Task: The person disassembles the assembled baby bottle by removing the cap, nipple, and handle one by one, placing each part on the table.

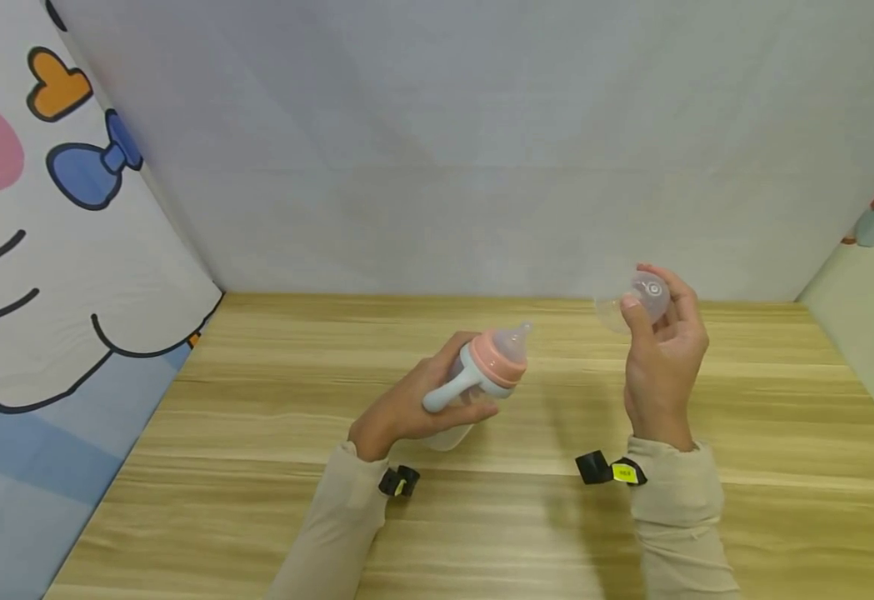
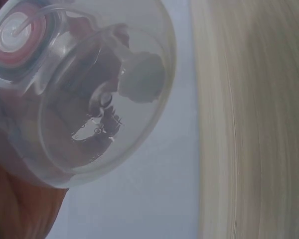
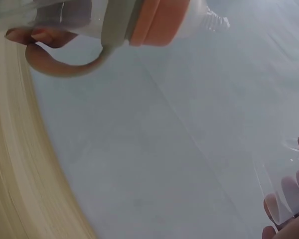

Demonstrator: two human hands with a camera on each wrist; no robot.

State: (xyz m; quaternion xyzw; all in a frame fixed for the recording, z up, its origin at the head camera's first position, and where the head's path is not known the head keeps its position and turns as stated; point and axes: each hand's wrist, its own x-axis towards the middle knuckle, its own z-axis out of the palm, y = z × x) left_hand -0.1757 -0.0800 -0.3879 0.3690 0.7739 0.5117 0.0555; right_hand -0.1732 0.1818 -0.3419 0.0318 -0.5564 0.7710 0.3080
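My left hand (image 1: 414, 398) grips a clear baby bottle (image 2: 104, 144) round its body, tilted so the nipple points up and to the right. The bottle has a pink collar (image 1: 498, 358), a clear nipple (image 1: 513, 340) and a pale blue-grey handle (image 1: 451, 390). Through the base, the left wrist view shows a straw with a greyish weight (image 2: 142, 77) inside. To the right, my right hand (image 1: 665, 358) pinches a clear domed cap (image 1: 654, 293) between thumb and fingers, apart from the bottle. Only fingertips and part of the cap (image 3: 286, 174) appear in the right wrist view.
Both hands are above a wood-grain table (image 1: 257, 500). A pale grey backdrop (image 1: 466, 150) rises behind its far edge, and a cartoon-printed panel (image 1: 69, 275) stands along the left side. Black straps (image 1: 609, 469) are on the wrists.
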